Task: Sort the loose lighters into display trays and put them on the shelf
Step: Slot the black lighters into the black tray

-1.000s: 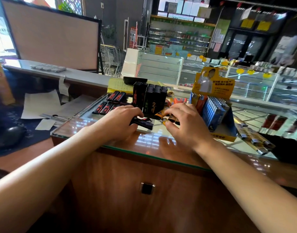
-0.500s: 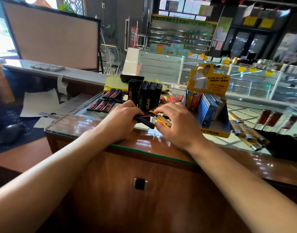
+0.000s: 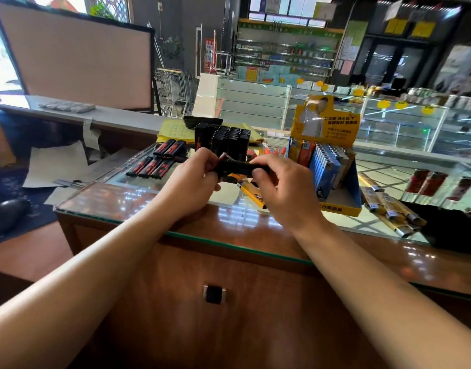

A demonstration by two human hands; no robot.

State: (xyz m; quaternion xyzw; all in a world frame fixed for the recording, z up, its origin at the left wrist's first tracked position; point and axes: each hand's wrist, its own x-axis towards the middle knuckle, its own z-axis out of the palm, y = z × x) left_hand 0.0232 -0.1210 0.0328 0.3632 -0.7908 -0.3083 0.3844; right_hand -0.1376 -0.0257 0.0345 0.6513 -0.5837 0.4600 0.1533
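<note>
Right now a small bunch of black lighters point(image 3: 241, 167) is being held level above the glass worktop point(image 3: 138, 201), just in front of the standing block of black lighters point(image 3: 223, 139). The left hand point(image 3: 191, 182) is gripping one end of the bunch with curled fingers, and the right hand point(image 3: 285, 187) is pinching the other end between thumb and fingers, so both hands are grasping the same lighters. How many are in the bunch is not clear.

Under the hands a yellow lighter point(image 3: 251, 194) is lying loose on the worktop, and a few orange ones point(image 3: 275, 151) are showing behind. To the left, five black-and-red lighters point(image 3: 157, 159) are lying flat in two short rows, unsorted as far as can be told. To the right, the yellow display tray point(image 3: 341, 206) is already carrying rows of blue and pale lighters point(image 3: 326, 166), with bare room at its front. Further right, gold-wrapped lighters point(image 3: 388, 206) are lying loose on the glass.

Judging by this, the sorting is partly done: one tray is largely filled and a black block is standing together, while several loose groups are waiting. No tray is going to a shelf yet, so that step appears to remain.
</note>
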